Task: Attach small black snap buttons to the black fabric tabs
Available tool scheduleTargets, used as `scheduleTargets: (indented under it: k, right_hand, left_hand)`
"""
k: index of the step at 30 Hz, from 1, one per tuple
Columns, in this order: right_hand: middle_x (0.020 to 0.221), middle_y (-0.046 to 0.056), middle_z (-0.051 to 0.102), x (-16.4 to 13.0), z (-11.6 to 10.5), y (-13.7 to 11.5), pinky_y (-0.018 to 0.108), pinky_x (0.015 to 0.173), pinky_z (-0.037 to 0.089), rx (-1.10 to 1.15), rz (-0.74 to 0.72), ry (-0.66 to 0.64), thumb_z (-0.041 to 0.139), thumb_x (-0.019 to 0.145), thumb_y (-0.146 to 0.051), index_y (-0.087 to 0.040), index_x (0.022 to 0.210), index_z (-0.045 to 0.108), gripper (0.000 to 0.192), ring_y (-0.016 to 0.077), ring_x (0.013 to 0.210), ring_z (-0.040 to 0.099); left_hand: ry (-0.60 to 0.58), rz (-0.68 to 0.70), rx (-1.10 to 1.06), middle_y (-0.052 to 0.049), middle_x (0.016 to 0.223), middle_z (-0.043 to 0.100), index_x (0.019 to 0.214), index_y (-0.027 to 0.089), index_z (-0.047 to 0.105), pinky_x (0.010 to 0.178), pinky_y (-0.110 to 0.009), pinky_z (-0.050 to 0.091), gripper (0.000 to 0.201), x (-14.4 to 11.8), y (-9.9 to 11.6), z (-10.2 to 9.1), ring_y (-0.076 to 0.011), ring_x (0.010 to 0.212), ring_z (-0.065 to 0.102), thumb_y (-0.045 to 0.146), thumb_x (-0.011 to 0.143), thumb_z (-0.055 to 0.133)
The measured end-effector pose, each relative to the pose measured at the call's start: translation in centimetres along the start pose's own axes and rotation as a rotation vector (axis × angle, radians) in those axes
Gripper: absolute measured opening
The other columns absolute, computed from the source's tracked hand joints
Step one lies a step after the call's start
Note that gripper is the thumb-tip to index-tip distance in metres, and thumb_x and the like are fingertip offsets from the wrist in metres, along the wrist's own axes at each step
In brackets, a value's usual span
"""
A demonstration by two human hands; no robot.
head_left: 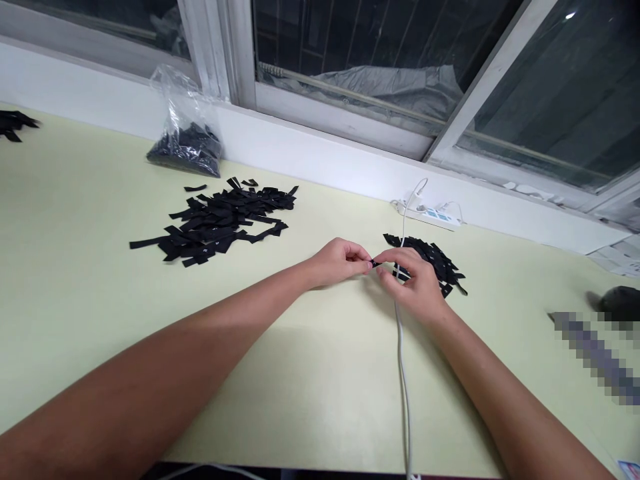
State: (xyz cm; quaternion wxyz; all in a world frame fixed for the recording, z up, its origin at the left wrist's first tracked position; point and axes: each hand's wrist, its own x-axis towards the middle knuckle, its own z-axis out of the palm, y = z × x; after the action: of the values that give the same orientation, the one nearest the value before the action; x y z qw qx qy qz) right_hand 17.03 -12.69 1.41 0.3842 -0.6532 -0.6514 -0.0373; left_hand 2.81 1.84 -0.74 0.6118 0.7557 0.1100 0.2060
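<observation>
My left hand (340, 261) is closed in a pinch on a small black fabric strip (375, 264), just above the table. Facing it, my right hand (413, 279) has thumb and index finger curved and slightly apart. The strip's free end lies between those two fingertips; whether they touch it I cannot make out. Behind my right hand is a pile of black strips (435, 257), partly hidden by the hand. A larger loose pile of black fabric strips (225, 220) spreads on the table beyond my left forearm.
A white cable (403, 373) runs across the table, passing by my right hand, toward a power strip (435, 217) at the wall. A clear plastic bag (187, 137) with black pieces stands at the back left. More black strips (15, 123) lie far left. A dark object (620, 303) sits at right.
</observation>
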Motion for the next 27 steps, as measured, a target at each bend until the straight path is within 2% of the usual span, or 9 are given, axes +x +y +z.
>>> scheduleTargets:
  k: [4,10,14,23,27]
  right_hand:
    - [0.090,0.003,0.072,0.0,0.2,-0.1,0.037,0.082,0.049,-0.038,0.024,0.017,0.061,0.085,-0.029,-0.027,0.088,0.072,0.012,0.0208,0.089,0.062]
    - [0.085,0.001,0.073,-0.3,0.7,-0.1,0.033,0.073,0.050,-0.127,0.015,-0.045,0.059,0.082,-0.025,-0.026,0.090,0.072,0.016,0.0187,0.080,0.066]
    - [0.084,0.001,0.074,-0.4,1.1,-0.1,0.031,0.069,0.050,-0.169,0.064,-0.052,0.057,0.078,-0.022,-0.026,0.089,0.073,0.019,0.0182,0.076,0.067]
    - [0.063,-0.001,0.068,-0.6,2.2,-0.7,0.027,0.055,0.041,-0.182,0.176,-0.032,0.055,0.078,-0.022,-0.026,0.081,0.075,0.020,0.0125,0.051,0.056]
    - [0.063,-0.001,0.069,-0.7,2.6,-0.9,0.026,0.053,0.040,-0.176,0.191,-0.001,0.054,0.079,-0.023,-0.025,0.082,0.076,0.023,0.0119,0.050,0.054]
  left_hand:
    - [-0.006,0.023,0.059,-0.004,0.080,0.070,0.089,0.013,0.075,0.066,-0.025,0.044,0.023,-0.1,-0.2,0.1,-0.0120,0.071,0.057,0.032,0.077,0.068]
    - [-0.003,0.022,0.183,-0.004,0.076,0.071,0.088,0.015,0.077,0.063,-0.025,0.043,0.022,-0.3,-0.1,0.3,-0.0123,0.068,0.057,0.029,0.077,0.065]
    - [-0.019,0.010,0.224,-0.004,0.075,0.071,0.088,0.014,0.078,0.061,-0.025,0.043,0.023,-0.4,0.1,0.4,-0.0132,0.068,0.057,0.028,0.077,0.063]
    - [-0.029,0.007,0.292,-0.004,0.074,0.071,0.085,0.014,0.078,0.060,-0.025,0.043,0.022,-0.3,-0.1,0.5,-0.0142,0.068,0.058,0.024,0.077,0.060]
    - [-0.021,0.006,0.319,-0.003,0.069,0.068,0.082,0.014,0.078,0.056,-0.024,0.040,0.023,-0.3,-0.1,0.7,-0.0130,0.063,0.055,0.024,0.077,0.058]
